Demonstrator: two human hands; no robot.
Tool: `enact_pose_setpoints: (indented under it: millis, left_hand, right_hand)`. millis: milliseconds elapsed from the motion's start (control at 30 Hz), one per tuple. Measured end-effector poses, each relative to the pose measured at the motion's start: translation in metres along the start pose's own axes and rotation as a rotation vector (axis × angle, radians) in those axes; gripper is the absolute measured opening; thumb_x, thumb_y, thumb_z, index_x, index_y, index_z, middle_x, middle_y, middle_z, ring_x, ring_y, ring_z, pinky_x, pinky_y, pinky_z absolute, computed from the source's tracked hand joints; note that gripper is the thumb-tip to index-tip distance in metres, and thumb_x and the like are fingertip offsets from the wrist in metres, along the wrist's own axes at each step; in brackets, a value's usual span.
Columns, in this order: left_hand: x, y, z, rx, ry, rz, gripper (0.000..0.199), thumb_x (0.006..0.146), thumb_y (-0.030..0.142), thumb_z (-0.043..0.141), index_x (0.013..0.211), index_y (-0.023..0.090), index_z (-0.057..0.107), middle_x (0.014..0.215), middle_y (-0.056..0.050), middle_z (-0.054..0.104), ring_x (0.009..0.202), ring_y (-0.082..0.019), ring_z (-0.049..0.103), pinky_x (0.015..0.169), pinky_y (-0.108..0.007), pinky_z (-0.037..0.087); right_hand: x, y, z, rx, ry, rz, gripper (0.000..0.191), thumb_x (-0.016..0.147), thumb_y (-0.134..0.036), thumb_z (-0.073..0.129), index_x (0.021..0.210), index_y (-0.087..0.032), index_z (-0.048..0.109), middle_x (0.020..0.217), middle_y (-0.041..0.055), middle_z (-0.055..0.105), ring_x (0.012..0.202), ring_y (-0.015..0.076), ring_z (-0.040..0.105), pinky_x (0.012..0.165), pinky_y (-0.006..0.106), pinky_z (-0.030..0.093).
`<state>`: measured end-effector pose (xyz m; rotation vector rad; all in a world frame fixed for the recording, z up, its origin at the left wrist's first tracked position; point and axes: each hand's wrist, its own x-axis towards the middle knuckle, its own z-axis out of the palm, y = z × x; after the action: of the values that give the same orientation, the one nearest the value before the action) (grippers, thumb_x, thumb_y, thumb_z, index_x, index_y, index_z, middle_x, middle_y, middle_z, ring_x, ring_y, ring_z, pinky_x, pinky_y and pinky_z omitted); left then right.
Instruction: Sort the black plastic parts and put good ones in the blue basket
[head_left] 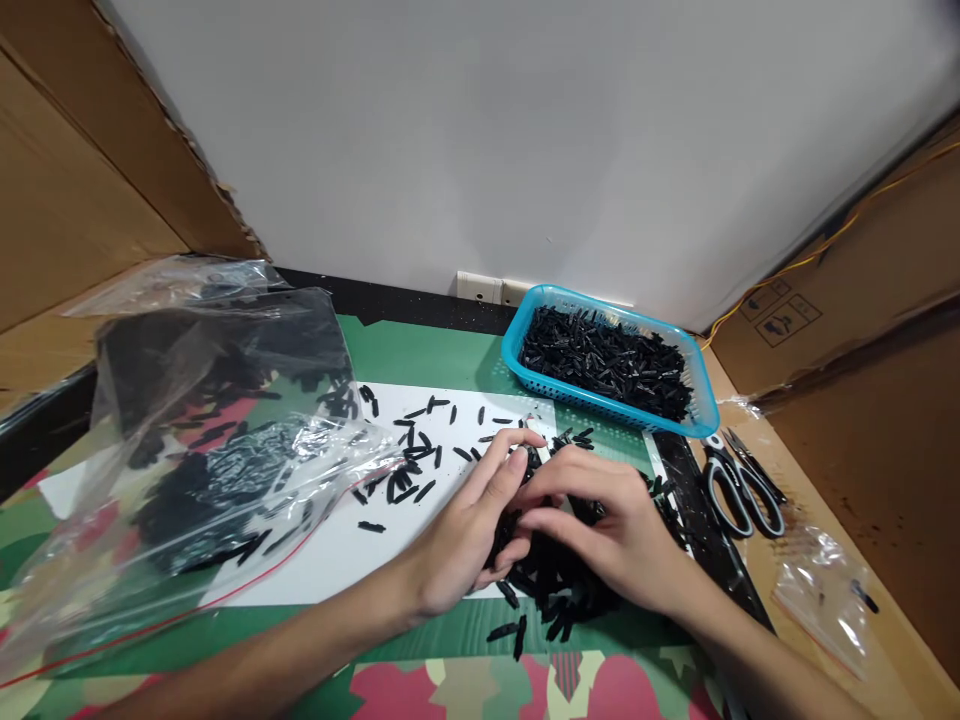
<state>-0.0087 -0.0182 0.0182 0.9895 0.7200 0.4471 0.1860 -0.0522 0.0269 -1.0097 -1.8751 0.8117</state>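
Observation:
My left hand (pixel 484 515) curls around some small black elongated pieces (pixel 534 458), with its fingers bent and the thumb up. Close against it on the right, my right hand (pixel 611 515) has its thumb and fingers drawn together toward the left palm. What sits between its fingertips is hidden. Beneath both hands lies a dark pile (pixel 559 585) of the same black pieces. More loose pieces (pixel 409 465) are scattered over a white sheet (pixel 442 520) to the left.
A blue plastic basket (pixel 709 405) full of black pieces stands behind the hands. On the left lies a large clear zip bag (pixel 247 450) with black pieces inside. Scissors (pixel 739 495) and a small clear bag (pixel 821 595) are at the right, beside cardboard (pixel 862 400). A wall (pixel 525 140) rises behind.

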Motion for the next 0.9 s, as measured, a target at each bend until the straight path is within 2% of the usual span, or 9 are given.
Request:
enact_pose_setpoints:
  millis: [100, 333, 467, 633, 700, 900]
  left_hand:
    - [0.000, 0.000, 0.003, -0.006, 0.023, -0.001, 0.060, 0.104, 0.074, 0.039, 0.146, 0.032, 0.034, 0.051, 0.015, 0.038, 0.037, -0.009, 0.025, 0.034, -0.012, 0.022]
    - [-0.001, 0.002, 0.004, -0.001, 0.044, 0.011, 0.052, 0.106, 0.071, 0.038, 0.140, 0.032, 0.040, 0.051, 0.013, 0.043, 0.034, -0.007, 0.024, 0.034, -0.012, 0.021]
    - [0.001, 0.001, 0.002, -0.024, 0.029, 0.014, 0.046, 0.107, 0.068, 0.039, 0.134, 0.031, 0.043, 0.050, 0.013, 0.045, 0.035, -0.008, 0.027, 0.034, -0.011, 0.024]
    - [0.001, 0.001, 0.000, -0.037, -0.011, 0.052, 0.039, 0.108, 0.060, 0.045, 0.097, 0.023, 0.051, 0.048, 0.012, 0.041, 0.033, -0.005, 0.027, 0.033, -0.011, 0.024]
    - [0.000, 0.002, -0.001, -0.040, -0.034, 0.066, 0.040, 0.109, 0.056, 0.046, 0.089, 0.022, 0.051, 0.047, 0.011, 0.040, 0.032, -0.004, 0.026, 0.033, -0.011, 0.025]
    - [-0.002, 0.003, -0.001, -0.029, -0.022, 0.107, 0.036, 0.109, 0.052, 0.049, 0.089, 0.022, 0.049, 0.047, 0.012, 0.039, 0.033, -0.003, 0.025, 0.035, -0.010, 0.023]
  right_hand:
    - [-0.001, -0.003, 0.010, 0.073, -0.011, 0.067, 0.004, 0.099, -0.019, 0.077, 0.101, -0.019, 0.079, 0.097, 0.0046, 0.074, 0.088, 0.0172, 0.071, 0.081, 0.030, 0.057]
    - [0.002, 0.006, 0.002, 0.062, -0.044, 0.062, 0.009, 0.104, -0.019, 0.068, 0.100, -0.020, 0.077, 0.099, 0.0055, 0.075, 0.091, 0.0179, 0.071, 0.083, 0.031, 0.058]
    - [0.002, 0.005, 0.000, 0.040, 0.046, 0.056, 0.011, 0.105, -0.018, 0.066, 0.099, -0.020, 0.075, 0.094, 0.0052, 0.074, 0.088, 0.0186, 0.070, 0.080, 0.032, 0.056]
    - [-0.001, 0.006, -0.005, 0.038, 0.217, 0.015, 0.009, 0.102, -0.016, 0.069, 0.101, -0.021, 0.077, 0.096, 0.0048, 0.074, 0.089, 0.0186, 0.069, 0.076, 0.031, 0.055]
    - [-0.002, 0.007, -0.007, 0.029, 0.260, 0.004, 0.010, 0.101, -0.014, 0.071, 0.100, -0.022, 0.077, 0.095, 0.0041, 0.074, 0.089, 0.0181, 0.069, 0.075, 0.030, 0.055]
    - [-0.002, 0.007, -0.005, 0.065, 0.243, 0.027, 0.010, 0.100, -0.013, 0.071, 0.101, -0.021, 0.078, 0.093, 0.0034, 0.073, 0.083, 0.0161, 0.067, 0.069, 0.028, 0.054]
